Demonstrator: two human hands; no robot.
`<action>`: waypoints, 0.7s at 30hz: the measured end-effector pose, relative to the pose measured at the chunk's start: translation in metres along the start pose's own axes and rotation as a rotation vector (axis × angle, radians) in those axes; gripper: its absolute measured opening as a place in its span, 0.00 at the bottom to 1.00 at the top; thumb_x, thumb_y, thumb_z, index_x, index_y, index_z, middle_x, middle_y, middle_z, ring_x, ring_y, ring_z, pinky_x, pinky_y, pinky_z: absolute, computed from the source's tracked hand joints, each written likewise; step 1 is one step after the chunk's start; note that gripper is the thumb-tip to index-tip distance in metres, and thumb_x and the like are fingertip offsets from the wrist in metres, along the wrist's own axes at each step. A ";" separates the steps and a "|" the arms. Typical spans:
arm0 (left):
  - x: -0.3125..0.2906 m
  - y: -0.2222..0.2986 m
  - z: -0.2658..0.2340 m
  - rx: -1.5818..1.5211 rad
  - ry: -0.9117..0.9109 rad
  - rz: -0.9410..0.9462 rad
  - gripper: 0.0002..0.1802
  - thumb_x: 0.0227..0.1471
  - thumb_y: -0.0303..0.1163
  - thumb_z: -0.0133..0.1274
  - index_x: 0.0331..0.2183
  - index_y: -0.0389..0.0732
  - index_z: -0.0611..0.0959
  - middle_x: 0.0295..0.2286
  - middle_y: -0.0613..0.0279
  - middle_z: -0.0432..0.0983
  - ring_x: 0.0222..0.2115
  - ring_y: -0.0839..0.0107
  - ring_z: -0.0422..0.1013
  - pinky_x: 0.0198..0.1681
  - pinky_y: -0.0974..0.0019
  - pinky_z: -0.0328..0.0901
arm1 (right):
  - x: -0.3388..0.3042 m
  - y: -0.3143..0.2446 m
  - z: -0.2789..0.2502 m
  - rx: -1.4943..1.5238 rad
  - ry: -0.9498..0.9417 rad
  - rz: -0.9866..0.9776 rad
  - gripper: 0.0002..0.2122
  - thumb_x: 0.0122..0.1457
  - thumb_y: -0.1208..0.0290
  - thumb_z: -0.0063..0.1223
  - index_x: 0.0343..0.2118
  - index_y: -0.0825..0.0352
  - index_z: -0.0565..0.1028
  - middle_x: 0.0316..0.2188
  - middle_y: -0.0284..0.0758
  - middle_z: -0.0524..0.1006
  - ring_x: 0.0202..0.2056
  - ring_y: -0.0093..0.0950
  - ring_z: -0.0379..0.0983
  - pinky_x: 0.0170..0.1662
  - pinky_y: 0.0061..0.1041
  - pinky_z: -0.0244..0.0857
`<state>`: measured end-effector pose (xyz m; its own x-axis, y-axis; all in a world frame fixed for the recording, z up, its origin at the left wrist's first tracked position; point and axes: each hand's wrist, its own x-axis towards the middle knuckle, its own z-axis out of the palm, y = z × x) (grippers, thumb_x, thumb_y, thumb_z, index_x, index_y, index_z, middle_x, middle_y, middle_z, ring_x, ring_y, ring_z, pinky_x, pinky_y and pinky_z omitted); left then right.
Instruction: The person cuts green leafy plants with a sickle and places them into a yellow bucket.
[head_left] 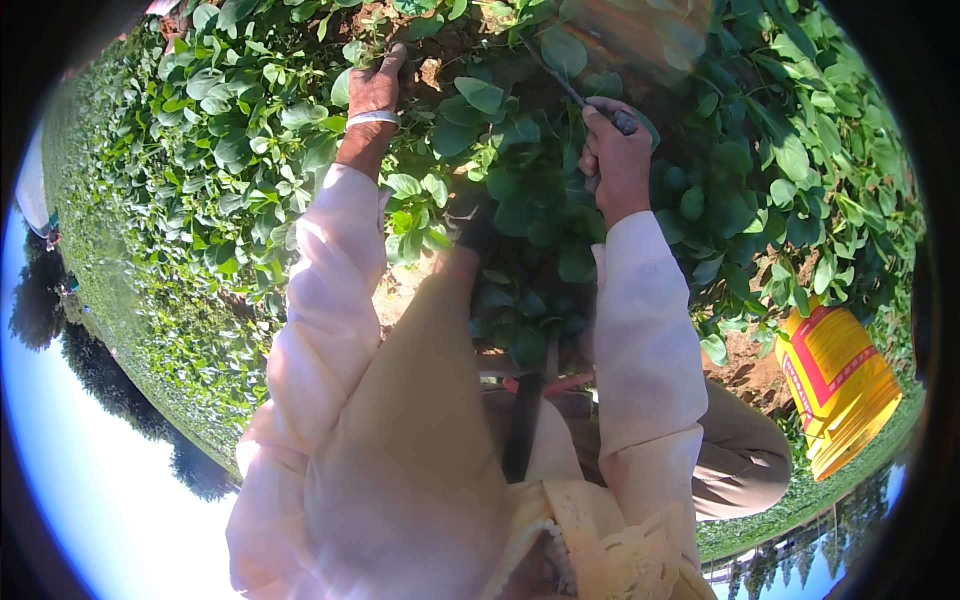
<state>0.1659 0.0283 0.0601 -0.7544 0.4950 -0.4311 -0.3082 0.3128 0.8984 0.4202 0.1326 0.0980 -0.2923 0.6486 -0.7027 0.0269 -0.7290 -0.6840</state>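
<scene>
My left hand (374, 92), a pale bangle (372, 118) at its wrist, reaches in among low leafy plants (232, 148). Its fingers look closed at the soil, beside a tuft of thin stems (372, 42); leaves and the hand itself hide what they grip. To the right, my right hand (618, 160) is wrapped round the dark handle (626, 122) of a hand tool. The tool's thin metal shaft (555, 78) points up and left into the leaves, and its far end is hard to make out.
A yellow bucket (838, 385) with red markings lies tilted among plants on the right. Bare reddish soil (745, 365) shows between rows. My bent knee (455, 275) rises between my arms. The crop field (110, 220) stretches left towards dark trees (115, 385).
</scene>
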 end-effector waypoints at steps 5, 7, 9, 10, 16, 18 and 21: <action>-0.051 -0.053 0.008 0.990 -0.177 0.530 0.20 0.41 0.30 0.56 0.42 0.41 0.78 0.36 0.53 0.76 0.33 0.55 0.73 0.38 0.59 0.68 | -0.006 -0.004 -0.003 -0.048 0.040 -0.026 0.04 0.54 0.77 0.52 0.32 0.69 0.73 0.14 0.27 0.66 0.10 0.17 0.56 0.14 0.19 0.49; -0.074 -0.051 0.016 0.918 -0.492 0.482 0.23 0.40 0.31 0.56 0.44 0.42 0.78 0.44 0.51 0.72 0.44 0.53 0.69 0.46 0.58 0.65 | -0.018 -0.008 -0.004 -0.247 0.030 -0.046 0.04 0.53 0.76 0.53 0.32 0.68 0.73 0.15 0.28 0.67 0.12 0.18 0.59 0.16 0.21 0.52; -0.095 -0.065 0.023 0.946 -0.547 0.686 0.24 0.39 0.32 0.56 0.44 0.41 0.77 0.45 0.53 0.71 0.48 0.54 0.67 0.50 0.58 0.63 | -0.021 -0.006 -0.004 -0.458 -0.004 -0.141 0.05 0.52 0.76 0.54 0.32 0.68 0.74 0.17 0.29 0.69 0.14 0.19 0.62 0.19 0.22 0.56; -0.101 -0.067 0.028 1.082 -0.522 0.848 0.25 0.38 0.32 0.56 0.44 0.40 0.77 0.47 0.55 0.70 0.47 0.56 0.67 0.50 0.59 0.63 | -0.021 0.001 -0.005 -0.570 -0.036 -0.223 0.05 0.52 0.76 0.54 0.31 0.68 0.74 0.17 0.30 0.70 0.16 0.20 0.64 0.21 0.23 0.58; -0.087 -0.069 0.022 0.632 -0.444 0.575 0.21 0.40 0.27 0.52 0.42 0.36 0.75 0.39 0.47 0.73 0.39 0.46 0.69 0.42 0.54 0.66 | -0.004 0.016 0.021 -0.713 -0.054 -0.538 0.05 0.51 0.76 0.55 0.31 0.69 0.73 0.18 0.33 0.72 0.18 0.23 0.67 0.25 0.25 0.63; -0.060 -0.069 0.023 0.517 -0.199 0.407 0.17 0.39 0.23 0.47 0.38 0.38 0.75 0.31 0.44 0.73 0.34 0.42 0.69 0.38 0.50 0.65 | 0.004 0.007 0.021 -0.396 -0.011 -0.246 0.05 0.52 0.76 0.54 0.31 0.68 0.73 0.16 0.31 0.70 0.14 0.20 0.64 0.19 0.23 0.58; -0.011 -0.072 0.009 0.935 0.044 0.574 0.22 0.39 0.24 0.49 0.42 0.43 0.76 0.39 0.49 0.71 0.35 0.48 0.70 0.38 0.52 0.66 | 0.009 0.003 0.026 -0.111 0.011 -0.084 0.04 0.54 0.77 0.53 0.33 0.68 0.73 0.14 0.26 0.65 0.10 0.16 0.57 0.13 0.18 0.49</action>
<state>0.2013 0.0077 -0.0005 -0.6707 0.7400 0.0511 0.6425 0.5451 0.5385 0.3928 0.1301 0.0945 -0.2874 0.7092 -0.6438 0.1085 -0.6437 -0.7575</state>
